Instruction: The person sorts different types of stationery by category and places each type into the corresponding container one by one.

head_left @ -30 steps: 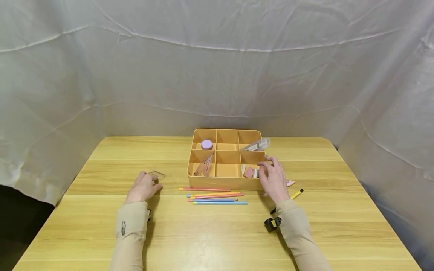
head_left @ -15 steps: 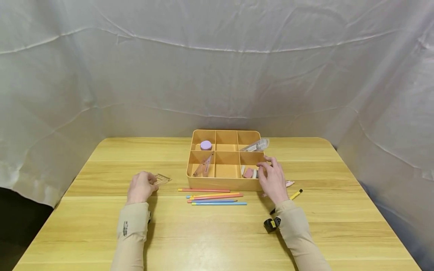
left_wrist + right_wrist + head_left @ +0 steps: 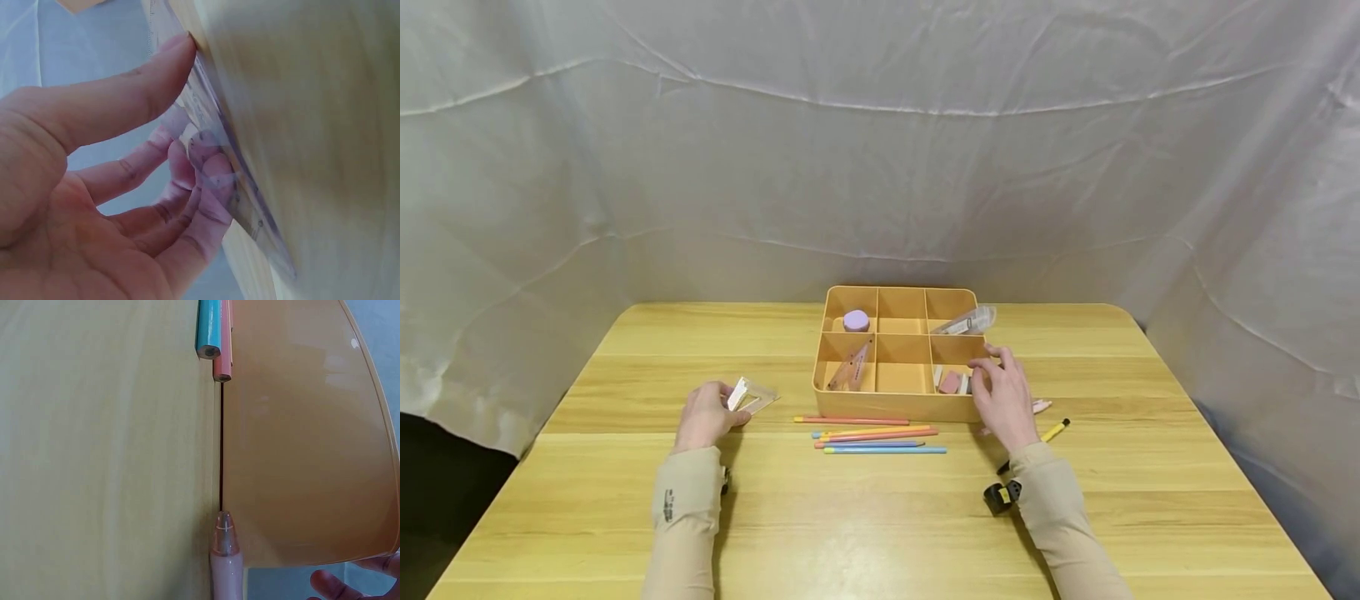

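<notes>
My left hand (image 3: 703,415) pinches a clear plastic set square (image 3: 760,397) at the left of the table. In the left wrist view the thumb lies on one side of the set square (image 3: 250,209) and the curled fingers (image 3: 206,194) show through it, with one edge close to the wood. My right hand (image 3: 1006,404) stays at the right front corner of the yellow organizer box (image 3: 895,406), loosely bent fingers right at the rim. Below those fingers, the front right compartment has a pink eraser (image 3: 951,382) and white pieces in it.
Several colored pencils (image 3: 880,444) lie before the box. A pink pen (image 3: 226,569), a yellow-and-black marker (image 3: 1056,430) and a black tape measure (image 3: 997,498) are near the right forearm. The box holds a purple round item (image 3: 856,321), pink set squares (image 3: 853,367) and a clear packet (image 3: 973,321).
My left fingers have drawn the set square out from under the hand and tilted its near side up, so it now catches the light. My right hand has not moved.
</notes>
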A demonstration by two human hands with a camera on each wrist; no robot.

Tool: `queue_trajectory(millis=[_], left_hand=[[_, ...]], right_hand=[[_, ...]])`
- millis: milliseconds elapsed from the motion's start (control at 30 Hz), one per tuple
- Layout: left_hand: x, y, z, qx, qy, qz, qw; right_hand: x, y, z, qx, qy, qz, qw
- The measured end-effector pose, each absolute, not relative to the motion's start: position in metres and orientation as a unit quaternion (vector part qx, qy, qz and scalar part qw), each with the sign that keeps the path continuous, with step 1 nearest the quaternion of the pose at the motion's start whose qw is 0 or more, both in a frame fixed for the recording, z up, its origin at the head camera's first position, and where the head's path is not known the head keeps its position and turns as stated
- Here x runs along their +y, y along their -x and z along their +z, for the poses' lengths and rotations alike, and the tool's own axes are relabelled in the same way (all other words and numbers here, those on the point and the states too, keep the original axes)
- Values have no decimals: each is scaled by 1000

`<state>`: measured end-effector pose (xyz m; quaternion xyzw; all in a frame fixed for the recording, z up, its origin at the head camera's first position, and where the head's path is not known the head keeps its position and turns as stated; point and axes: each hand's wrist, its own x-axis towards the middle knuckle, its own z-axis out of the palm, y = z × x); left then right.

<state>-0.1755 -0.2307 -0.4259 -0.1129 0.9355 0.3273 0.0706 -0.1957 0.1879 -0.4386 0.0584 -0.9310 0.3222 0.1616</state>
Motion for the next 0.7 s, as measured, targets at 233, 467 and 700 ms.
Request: queue_trajectory(millis=[233, 467, 700], left_hand=[[-235, 175, -427, 938, 100, 322, 83], [-235, 174, -424, 939, 91, 314, 106], [-235, 173, -421, 929, 88, 348, 89]], right_hand=[[188, 196, -439, -930, -60, 323, 163], [189, 195, -440, -931, -56, 326, 158], [188, 196, -439, -931, -53, 325, 155]])
